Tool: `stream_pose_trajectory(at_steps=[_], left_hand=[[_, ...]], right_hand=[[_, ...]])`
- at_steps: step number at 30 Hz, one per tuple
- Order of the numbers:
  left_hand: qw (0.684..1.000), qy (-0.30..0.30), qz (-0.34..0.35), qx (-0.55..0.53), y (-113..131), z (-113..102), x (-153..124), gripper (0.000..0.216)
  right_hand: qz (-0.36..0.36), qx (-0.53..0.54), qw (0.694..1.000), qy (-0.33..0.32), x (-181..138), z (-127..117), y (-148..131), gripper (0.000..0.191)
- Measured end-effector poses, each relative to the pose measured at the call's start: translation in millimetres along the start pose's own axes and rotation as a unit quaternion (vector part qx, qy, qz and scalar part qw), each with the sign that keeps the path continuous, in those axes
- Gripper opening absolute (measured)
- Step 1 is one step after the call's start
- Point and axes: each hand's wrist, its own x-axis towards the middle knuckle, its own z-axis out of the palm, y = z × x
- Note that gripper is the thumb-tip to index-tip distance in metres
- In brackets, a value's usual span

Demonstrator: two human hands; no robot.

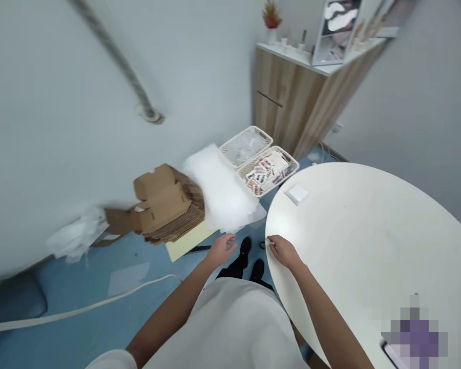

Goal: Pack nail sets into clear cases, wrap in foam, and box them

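Observation:
My left hand (222, 249) hangs in front of the white foam sheets (230, 192), its fingers loosely bent and apart with nothing in them. At the left rim of the round white table (369, 230) is my right hand (285, 251). Its fingers are slightly curled, with a gap between thumb and forefinger; I see nothing held there. A small flat white packet (297, 193) lies on the table beyond my right hand. Left of the foam sits a stack of flat brown cardboard boxes (163, 202).
Two white baskets stand behind the foam: one basket (295, 168) holds printed cards, the other (271, 137) clear plastic bags. A wooden cabinet (284, 84) fills the corner. A white cable (100, 303) crosses the blue floor. A phone (392, 353) lies bottom right, beside a pixelated patch.

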Motion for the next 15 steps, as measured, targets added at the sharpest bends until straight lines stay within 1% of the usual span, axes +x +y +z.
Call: stream_pose_trajectory(at_steps=[2,5,9,12,15], left_hand=[[0.996,0.078,-0.047,-0.001,-15.7,-20.6,-18.5,0.032],[0.978,0.179,-0.107,0.009,-37.6,-47.5,-38.9,0.031],[0.943,0.296,-0.14,0.061,-62.5,-73.2,-54.5,0.035],[0.926,0.34,-0.131,0.104,-77.5,-92.3,-58.9,0.038],[0.917,0.354,-0.108,0.146,-88.9,-115.6,-57.9,0.038]], right_hand=[[-0.041,-0.011,0.999,-0.019,18.0,3.1,-17.0,0.035],[-0.106,-0.042,0.992,-0.049,41.2,8.4,-52.6,0.037],[-0.185,-0.126,0.971,-0.087,70.1,13.9,-103.6,0.035],[-0.23,-0.205,0.947,-0.097,98.0,12.5,-143.6,0.034],[-0.249,-0.241,0.936,-0.057,128.1,11.4,-187.1,0.036]])
